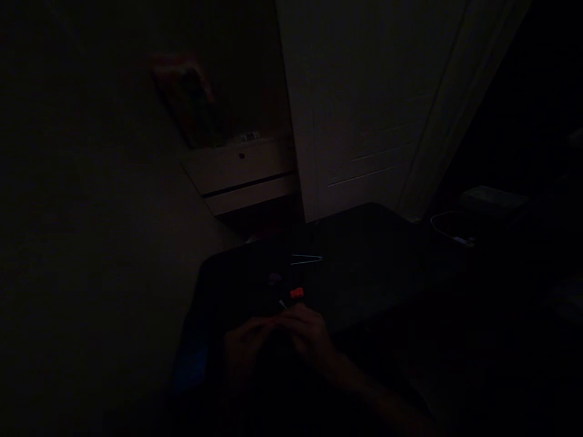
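The view is very dark. My left hand (246,345) and my right hand (310,335) meet fingertip to fingertip over the near part of a dark table (359,261). Fingers of both are pinched together around a small reddish spot that I cannot make out. Just beyond my right fingers lies a bright orange-red lump (297,292). A thin tool with a small pale tip (282,303) pokes out beside it. Farther back, a dim purplish piece (274,278) rests on the table. Behind that is a pair of slim metal tweezers (307,260), its legs apart.
Past the table stand a pale door or panel (359,109) and a drawer unit (250,170). A reddish packet or picture (184,91) is at upper left. On the right are a white cable (439,224) and a pale box (494,197). Blue shows (191,361) at lower left.
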Tool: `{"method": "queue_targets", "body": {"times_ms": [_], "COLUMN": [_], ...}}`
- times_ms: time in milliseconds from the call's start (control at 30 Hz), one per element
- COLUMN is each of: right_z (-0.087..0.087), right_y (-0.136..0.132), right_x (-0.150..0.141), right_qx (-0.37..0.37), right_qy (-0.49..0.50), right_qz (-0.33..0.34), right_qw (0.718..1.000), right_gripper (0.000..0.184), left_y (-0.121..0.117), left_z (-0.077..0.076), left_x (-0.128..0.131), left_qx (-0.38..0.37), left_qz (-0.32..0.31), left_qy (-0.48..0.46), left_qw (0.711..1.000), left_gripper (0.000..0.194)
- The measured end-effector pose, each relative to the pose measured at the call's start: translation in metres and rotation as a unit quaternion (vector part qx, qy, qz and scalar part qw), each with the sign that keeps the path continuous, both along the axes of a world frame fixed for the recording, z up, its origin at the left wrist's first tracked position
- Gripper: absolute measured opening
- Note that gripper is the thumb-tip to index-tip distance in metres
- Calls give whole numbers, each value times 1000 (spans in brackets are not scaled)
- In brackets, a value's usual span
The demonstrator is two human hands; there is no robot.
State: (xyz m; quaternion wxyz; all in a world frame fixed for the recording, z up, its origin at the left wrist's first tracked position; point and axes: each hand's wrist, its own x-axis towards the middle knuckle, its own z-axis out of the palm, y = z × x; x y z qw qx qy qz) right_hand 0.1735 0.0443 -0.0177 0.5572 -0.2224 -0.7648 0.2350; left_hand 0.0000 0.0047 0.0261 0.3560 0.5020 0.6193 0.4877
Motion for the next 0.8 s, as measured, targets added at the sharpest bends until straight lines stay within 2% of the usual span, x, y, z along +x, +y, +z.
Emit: {"method": "queue_targets", "body": {"times_ms": [200,433,600,700,800], "right_z": [-2,0,2,1,0], "right_y": [0,-1,-1,2,6], "right_x": [-2,-7,-6,1,7], "right_qx": [48,-31,-26,-37,-61], "right_qy": [16,42,33,-5,-103], "right_qz": [-13,-50,-48,-98,-168], "right_qw": [999,997,998,994,978], "right_gripper": [29,27,31,27,20], "left_y": [0,-2,1,4,5], "left_z": [-6,0,-3,-9,-13], "left_x": [-3,7,6,5,4], "left_qx": [-6,-15,-10,1,13], "left_qz": [14,54,59,95,134], "left_qy": [-17,-53,-101,-154,-193], "left_qw": [1000,997,993,984,972], "left_gripper": [23,29,31,34,42]}}
